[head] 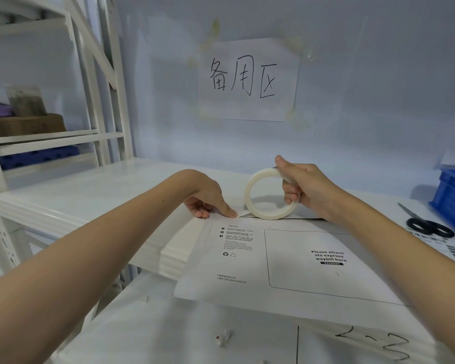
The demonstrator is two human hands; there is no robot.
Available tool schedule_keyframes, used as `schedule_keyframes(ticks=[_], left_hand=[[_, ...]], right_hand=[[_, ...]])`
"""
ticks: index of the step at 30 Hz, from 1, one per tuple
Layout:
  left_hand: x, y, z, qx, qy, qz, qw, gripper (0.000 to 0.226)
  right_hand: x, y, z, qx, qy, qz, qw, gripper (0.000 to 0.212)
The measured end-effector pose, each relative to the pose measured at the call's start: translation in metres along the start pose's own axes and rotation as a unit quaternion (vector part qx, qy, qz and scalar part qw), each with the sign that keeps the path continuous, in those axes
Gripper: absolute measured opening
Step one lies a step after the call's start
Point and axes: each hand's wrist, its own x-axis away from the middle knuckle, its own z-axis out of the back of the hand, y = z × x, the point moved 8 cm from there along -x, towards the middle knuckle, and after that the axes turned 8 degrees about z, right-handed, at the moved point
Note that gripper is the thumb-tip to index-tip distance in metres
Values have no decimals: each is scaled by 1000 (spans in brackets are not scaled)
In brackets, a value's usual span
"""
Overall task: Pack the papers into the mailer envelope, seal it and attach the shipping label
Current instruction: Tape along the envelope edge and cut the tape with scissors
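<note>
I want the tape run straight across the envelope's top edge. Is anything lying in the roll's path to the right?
Nothing visible does. The right hand holds the tape roll upright on the mailer envelope; the left hand pins the tape end. The scissors lie off to the side.

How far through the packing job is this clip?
No loose papers are visible, so packing looks done. Sealing is underway: the left hand pins the tape end on the mailer envelope, and the right hand holds the tape roll. The shipping label lies unattached.
</note>
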Motion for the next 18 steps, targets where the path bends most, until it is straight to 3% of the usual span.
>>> schedule_keyframes(ticks=[10, 18], left_hand=[[0, -1, 0, 5, 0, 0, 1000, 44], [-1, -1, 0, 1, -1, 1, 1000, 45]], right_hand=[[2, -12, 31, 79, 13, 5, 997, 28], [6, -21, 47, 151, -10, 10, 989, 35]])
